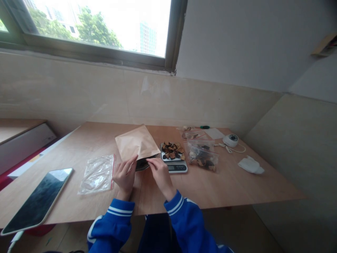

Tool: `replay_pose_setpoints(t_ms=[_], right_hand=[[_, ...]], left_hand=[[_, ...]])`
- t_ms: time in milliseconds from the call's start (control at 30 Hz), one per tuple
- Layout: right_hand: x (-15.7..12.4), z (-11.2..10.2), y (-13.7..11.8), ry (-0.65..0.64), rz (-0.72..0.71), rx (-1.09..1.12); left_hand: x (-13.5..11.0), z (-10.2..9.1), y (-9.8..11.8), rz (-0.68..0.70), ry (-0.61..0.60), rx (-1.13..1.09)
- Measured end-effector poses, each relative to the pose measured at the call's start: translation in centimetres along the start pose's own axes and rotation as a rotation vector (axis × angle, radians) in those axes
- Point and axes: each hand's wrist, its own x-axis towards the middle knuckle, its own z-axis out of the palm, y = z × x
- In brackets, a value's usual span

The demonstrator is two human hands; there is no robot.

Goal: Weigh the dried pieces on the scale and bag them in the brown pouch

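Note:
A brown kraft paper pouch [137, 140] lies on the table with its mouth toward me, parted to show a dark inside. My left hand [125, 174] pinches the left part of the pouch's opening. At the right part of the same opening, my right hand [161, 175] is closed, thumb and fingertips on the edge. Just right of the pouch stands a small white digital scale [178, 168], heaped with dried brown slices [172, 151]. The reading on its display is too small to make out. Left of my left hand lies a clear zip bag [97, 174] with a red seal line.
Several clear zip bags with dried pieces [204, 158] lie right of the scale. Farther right are a white dome camera [230, 140] with its cable and a crumpled white tissue [251, 164]. A large phone or tablet [39, 198], cable attached, rests at the left front edge.

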Motion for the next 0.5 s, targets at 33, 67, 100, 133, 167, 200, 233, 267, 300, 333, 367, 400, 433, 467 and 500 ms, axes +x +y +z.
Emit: replay_pose_setpoints(t_ms=[33, 67, 100, 133, 167, 200, 233, 267, 300, 333, 367, 400, 433, 467, 500], right_hand=[[0.2, 0.2, -0.1, -0.035, -0.039, -0.095], [0.3, 0.4, -0.3, -0.08, -0.057, -0.184], [0.6, 0.6, -0.5, -0.128, -0.058, -0.271], [0.8, 0.9, -0.7, -0.171, -0.051, -0.354], [1.0, 1.2, -0.9, -0.204, -0.043, -0.429], [1.2, 1.4, -1.0, -0.23, -0.041, -0.49], [1.3, 1.7, -1.0, -0.247, -0.045, -0.534], [1.4, 1.8, -1.0, -0.258, -0.056, -0.561], [1.3, 2.0, -1.0, -0.262, -0.067, -0.572], [1.2, 2.1, -0.9, -0.264, -0.074, -0.57], [1.1, 2.1, -0.8, -0.267, -0.075, -0.562], [1.0, 2.1, -0.7, -0.271, -0.071, -0.553], [0.9, 2.1, -0.7, -0.28, -0.066, -0.544], [0.8, 2.1, -0.6, -0.291, -0.065, -0.539], [0.8, 2.1, -0.6, -0.307, -0.068, -0.539]], left_hand=[[0.0, 0.0, 0.0, -0.001, 0.003, -0.005], [-0.1, 0.0, 0.0, -0.003, 0.003, -0.01], [-0.1, 0.1, 0.0, -0.004, 0.003, -0.013], [-0.1, 0.1, 0.0, -0.004, 0.004, -0.016], [0.0, 0.1, 0.0, -0.005, 0.007, -0.018], [0.0, 0.1, 0.0, -0.006, 0.012, -0.019], [0.0, 0.1, 0.0, -0.006, 0.017, -0.017], [-0.1, 0.1, -0.1, -0.008, 0.02, -0.013], [-0.1, 0.1, -0.1, -0.01, 0.024, -0.007], [-0.1, 0.1, -0.1, -0.012, 0.02, 0.0], [-0.2, 0.1, -0.1, -0.012, 0.014, 0.006], [-0.2, 0.1, -0.1, -0.012, 0.006, 0.009], [-0.3, 0.1, -0.1, -0.011, -0.001, 0.01], [-0.3, 0.1, -0.1, -0.009, -0.007, 0.01], [-0.3, 0.1, -0.1, -0.007, -0.011, 0.01]])
